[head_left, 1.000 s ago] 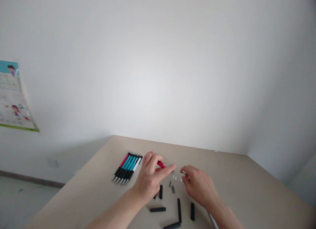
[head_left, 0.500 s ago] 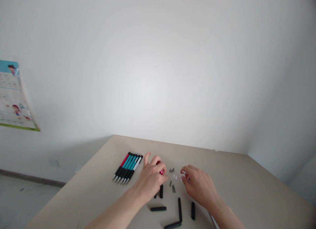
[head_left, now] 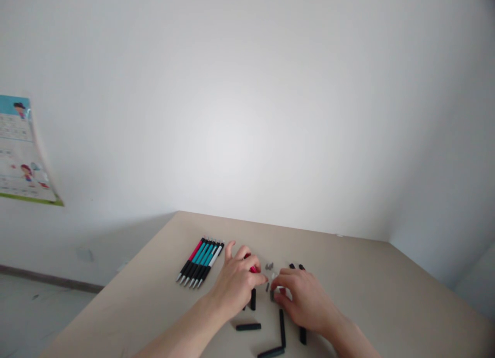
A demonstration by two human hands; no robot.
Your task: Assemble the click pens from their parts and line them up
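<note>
My left hand (head_left: 235,279) is closed around a red pen barrel (head_left: 253,269), most of it hidden by the fingers. My right hand (head_left: 305,297) reaches down to the table, thumb and index finger curled close together over small pen parts. A grey spring-like piece (head_left: 271,295) lies at its thumb tip; whether the fingers grip anything is hidden. Between the hands lie small grey pieces (head_left: 269,266) and a short dark piece (head_left: 267,287). A black pen grip (head_left: 253,300) is just below my left hand.
Several pens (head_left: 199,262) with red, teal and white barrels lie in a row at the left. More black grips are nearer me: one crosswise (head_left: 248,327), one lengthwise (head_left: 282,328), one at the front (head_left: 271,352). Two black tips (head_left: 297,266) show behind my right hand.
My right hand has moved left and slightly toward me, onto the small parts. Two black tips behind it have come into sight. My left hand has stayed nearly still with the red barrel.
</note>
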